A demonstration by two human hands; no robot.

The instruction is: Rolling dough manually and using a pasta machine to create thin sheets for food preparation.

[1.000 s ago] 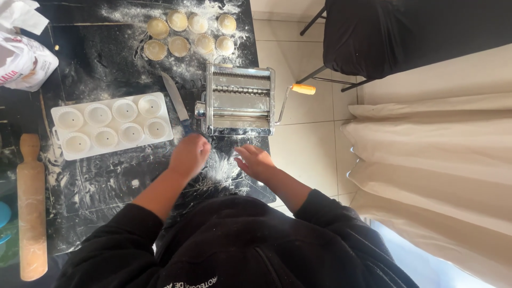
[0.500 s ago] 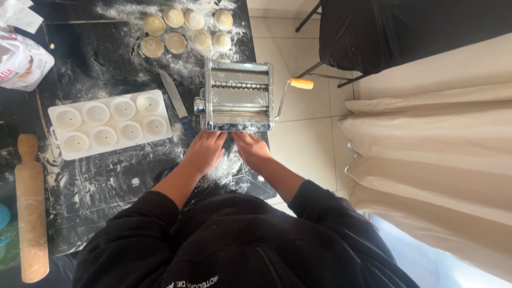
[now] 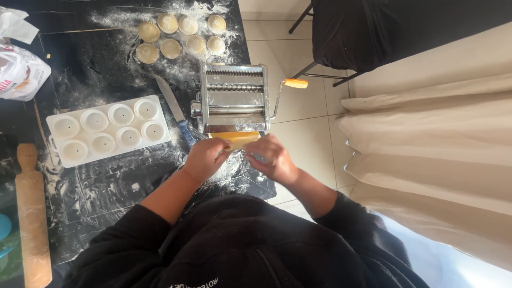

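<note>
My left hand [image 3: 205,158] and right hand [image 3: 272,157] pinch the two ends of a yellow dough sheet [image 3: 236,139] just under the steel pasta machine [image 3: 233,98], which stands at the right edge of my floured worktop [image 3: 106,202]. A knife [image 3: 175,108] lies beside the machine, then a white mould tray [image 3: 108,129]. Filled dough rounds [image 3: 181,34] sit near the far edge, and a rolling pin [image 3: 32,213] lies at the left edge.

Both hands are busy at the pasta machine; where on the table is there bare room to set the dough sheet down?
The widest bare patch is the floured dark table between the white mould tray, the rolling pin and the left hand. A smaller one lies between the flour bag and the dough rounds. Around the pasta machine, knife and right hand it is crowded.
</note>
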